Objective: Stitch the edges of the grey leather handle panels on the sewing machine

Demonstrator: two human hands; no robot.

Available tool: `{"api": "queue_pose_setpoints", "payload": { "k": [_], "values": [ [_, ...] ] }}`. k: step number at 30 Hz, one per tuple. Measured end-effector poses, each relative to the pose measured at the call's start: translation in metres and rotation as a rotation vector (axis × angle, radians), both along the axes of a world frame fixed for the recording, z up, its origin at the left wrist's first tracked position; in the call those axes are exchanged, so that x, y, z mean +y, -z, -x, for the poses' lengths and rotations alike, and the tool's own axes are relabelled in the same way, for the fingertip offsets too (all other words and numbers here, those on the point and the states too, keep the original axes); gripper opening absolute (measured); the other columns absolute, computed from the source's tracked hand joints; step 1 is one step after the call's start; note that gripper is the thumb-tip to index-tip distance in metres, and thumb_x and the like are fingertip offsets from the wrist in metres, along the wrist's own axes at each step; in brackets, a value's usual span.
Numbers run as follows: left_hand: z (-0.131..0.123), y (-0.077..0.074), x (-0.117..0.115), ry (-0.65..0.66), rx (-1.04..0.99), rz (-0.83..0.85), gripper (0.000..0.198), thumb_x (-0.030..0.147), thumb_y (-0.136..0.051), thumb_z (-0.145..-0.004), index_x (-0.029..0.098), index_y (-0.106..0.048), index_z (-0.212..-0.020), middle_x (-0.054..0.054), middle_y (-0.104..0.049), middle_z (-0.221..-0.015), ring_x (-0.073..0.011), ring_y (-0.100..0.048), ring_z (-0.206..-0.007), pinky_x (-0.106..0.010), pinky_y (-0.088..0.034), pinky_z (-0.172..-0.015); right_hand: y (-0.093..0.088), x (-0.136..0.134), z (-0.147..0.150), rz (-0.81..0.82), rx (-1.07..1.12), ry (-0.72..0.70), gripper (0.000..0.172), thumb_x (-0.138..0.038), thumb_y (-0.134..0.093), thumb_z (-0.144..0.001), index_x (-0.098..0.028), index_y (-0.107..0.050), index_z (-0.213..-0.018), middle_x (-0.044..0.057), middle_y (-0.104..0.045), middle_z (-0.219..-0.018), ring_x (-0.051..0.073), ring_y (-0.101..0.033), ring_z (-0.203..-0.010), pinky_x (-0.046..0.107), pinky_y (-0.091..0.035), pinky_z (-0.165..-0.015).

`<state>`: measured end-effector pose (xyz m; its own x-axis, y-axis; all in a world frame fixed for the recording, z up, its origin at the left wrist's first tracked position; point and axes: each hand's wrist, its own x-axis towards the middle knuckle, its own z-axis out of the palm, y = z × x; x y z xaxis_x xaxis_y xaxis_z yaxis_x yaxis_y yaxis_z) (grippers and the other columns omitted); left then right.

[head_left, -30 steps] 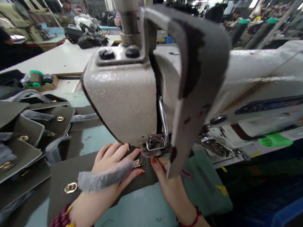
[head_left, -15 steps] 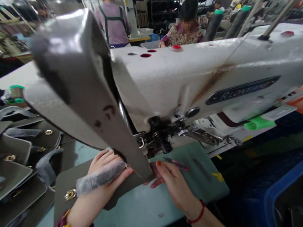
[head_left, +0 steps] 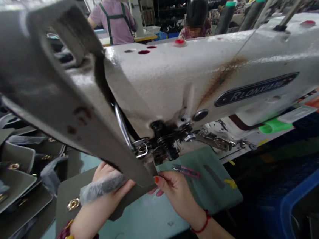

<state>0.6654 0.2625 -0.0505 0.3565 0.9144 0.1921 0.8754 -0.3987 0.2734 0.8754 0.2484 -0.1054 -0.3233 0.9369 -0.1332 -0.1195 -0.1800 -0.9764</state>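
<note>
A dark grey bag panel [head_left: 69,186] lies on the pale green bed of a white sewing machine [head_left: 167,84]. It bears a gold-coloured metal clasp [head_left: 73,204] and a strap [head_left: 98,189] wrapped in clear plastic. My left hand [head_left: 110,195] reaches under this strap and rests on the panel, fingers stretched out; the strap and the machine's head partly hide them. At the panel's right end, close by the needle area, my right hand [head_left: 175,189] pinches its edge between thumb and fingers. The machine's head covers the needle itself.
Pink-handled thread snips [head_left: 186,170] lie just right of my right hand. Similar grey panels [head_left: 15,161] with clasps are heaped at the left. A blue crate [head_left: 285,205] stands at lower right. Two people [head_left: 116,19] [head_left: 196,18] are beyond the machine.
My view has shifted, so the machine's head looks larger and farther left. My right hand is slightly farther left, its thumb against the panel's end. My left hand has barely moved.
</note>
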Motion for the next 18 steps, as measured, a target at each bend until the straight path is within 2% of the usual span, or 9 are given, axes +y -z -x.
{"api": "queue_pose_setpoints", "payload": {
  "k": [4,7,12,18],
  "values": [
    [-0.005,-0.003,0.002,-0.001,0.044,0.030,0.030,0.050,-0.060,-0.086,0.024,-0.070,-0.075,-0.002,-0.072,-0.086,-0.0230,-0.064,-0.086,-0.036,-0.045,-0.082,0.008,-0.001,0.006,-0.030,-0.037,0.067,0.046,-0.054,-0.053,-0.092,-0.014,-0.071,-0.077,0.005,-0.071,-0.059,0.016,-0.067,-0.056,0.020,-0.047,-0.053],
    [-0.010,-0.007,0.004,0.004,0.098,0.014,0.035,0.056,-0.055,-0.087,0.025,-0.070,-0.080,-0.002,-0.074,-0.086,-0.0252,-0.064,-0.085,-0.039,-0.041,-0.079,0.013,-0.003,0.010,-0.045,-0.055,0.114,0.048,-0.056,-0.053,-0.091,-0.014,-0.068,-0.072,0.006,-0.071,-0.057,0.016,-0.067,-0.053,0.020,-0.048,-0.053],
    [-0.015,-0.009,0.005,-0.009,0.160,-0.015,0.039,0.057,-0.049,-0.091,0.026,-0.069,-0.103,-0.004,-0.074,-0.087,-0.0286,-0.064,-0.094,-0.043,-0.036,-0.084,0.013,-0.006,0.012,0.002,-0.057,0.126,0.047,-0.053,-0.054,-0.092,-0.014,-0.068,-0.069,0.005,-0.070,-0.055,0.017,-0.068,-0.052,0.020,-0.050,-0.053],
    [-0.016,-0.014,0.006,-0.014,0.228,-0.008,0.037,0.054,-0.047,-0.093,0.028,-0.069,-0.106,-0.002,-0.074,-0.082,-0.0269,-0.066,-0.088,-0.041,-0.040,-0.081,0.011,-0.007,0.016,0.077,0.012,0.123,0.047,-0.053,-0.056,-0.091,-0.013,-0.070,-0.071,0.005,-0.067,-0.052,0.016,-0.066,-0.047,0.020,-0.051,-0.050]
  ]
}}
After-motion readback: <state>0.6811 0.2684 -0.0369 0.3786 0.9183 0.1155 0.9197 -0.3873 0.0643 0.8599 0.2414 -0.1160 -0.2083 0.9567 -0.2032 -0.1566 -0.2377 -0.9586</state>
